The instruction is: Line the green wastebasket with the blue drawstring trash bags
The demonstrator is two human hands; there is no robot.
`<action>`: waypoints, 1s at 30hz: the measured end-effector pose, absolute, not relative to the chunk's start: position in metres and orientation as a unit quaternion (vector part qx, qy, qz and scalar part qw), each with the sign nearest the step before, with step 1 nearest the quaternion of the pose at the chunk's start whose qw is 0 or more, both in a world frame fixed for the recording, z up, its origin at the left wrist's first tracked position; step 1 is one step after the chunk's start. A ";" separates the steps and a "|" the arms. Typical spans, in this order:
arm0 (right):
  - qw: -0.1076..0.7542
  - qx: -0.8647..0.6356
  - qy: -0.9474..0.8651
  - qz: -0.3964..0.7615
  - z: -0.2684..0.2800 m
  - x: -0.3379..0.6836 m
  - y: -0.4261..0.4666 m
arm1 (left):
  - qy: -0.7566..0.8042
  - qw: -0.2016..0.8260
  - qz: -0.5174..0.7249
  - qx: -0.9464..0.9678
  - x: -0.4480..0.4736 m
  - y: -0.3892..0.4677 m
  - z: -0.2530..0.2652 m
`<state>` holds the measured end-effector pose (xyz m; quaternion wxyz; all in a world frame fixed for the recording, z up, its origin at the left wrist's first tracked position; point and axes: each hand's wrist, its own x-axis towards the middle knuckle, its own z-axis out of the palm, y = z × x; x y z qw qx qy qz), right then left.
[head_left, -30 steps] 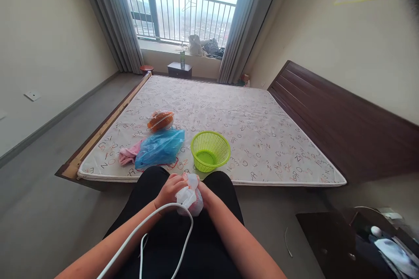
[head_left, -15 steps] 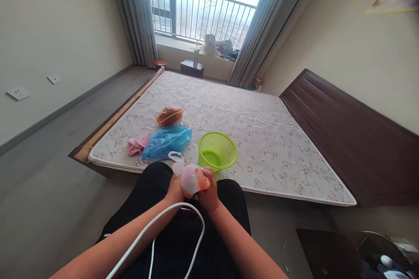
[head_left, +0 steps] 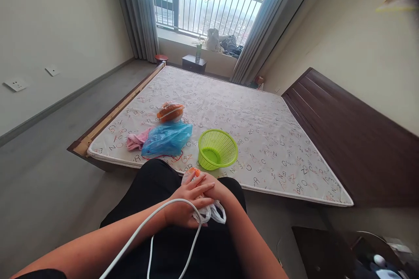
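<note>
Above my lap, a white plastic bag [head_left: 206,214] with orange showing at its top is held between both hands. My left hand [head_left: 186,202] lies across the bag, its fingers reaching over it and onto my right hand. My right hand [head_left: 214,187] is closed round the bag from the other side; its fingers are partly hidden. The bag's handles hang out below, near my right wrist. Just beyond the hands, a green plastic basket [head_left: 218,135] stands on the mattress [head_left: 262,139], with nothing visible inside. A white cable [head_left: 144,231] loops in front of my left forearm.
On the mattress to the left lie a blue plastic bag [head_left: 168,138], a pink cloth [head_left: 137,140] and a clear bag with orange contents [head_left: 170,112]. A dark headboard [head_left: 347,126] is on the right. A dark table [head_left: 314,253] with small items stands at lower right.
The white bag has been turned over: its handles pointed up and left before and now hang down to the right. My left hand has come over the top of it.
</note>
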<state>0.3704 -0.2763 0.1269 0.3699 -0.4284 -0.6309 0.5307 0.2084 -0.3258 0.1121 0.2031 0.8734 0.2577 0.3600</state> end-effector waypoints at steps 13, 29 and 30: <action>0.374 -0.559 -0.623 0.400 0.139 0.368 -0.285 | 0.406 0.386 0.533 0.635 0.225 -0.319 0.099; 0.386 -0.495 -0.419 0.656 0.076 0.429 -0.309 | 0.327 0.253 0.117 0.903 0.189 -0.258 0.071; 0.404 -0.510 -0.410 0.640 0.072 0.440 -0.314 | 0.360 0.254 0.081 0.894 0.182 -0.248 0.068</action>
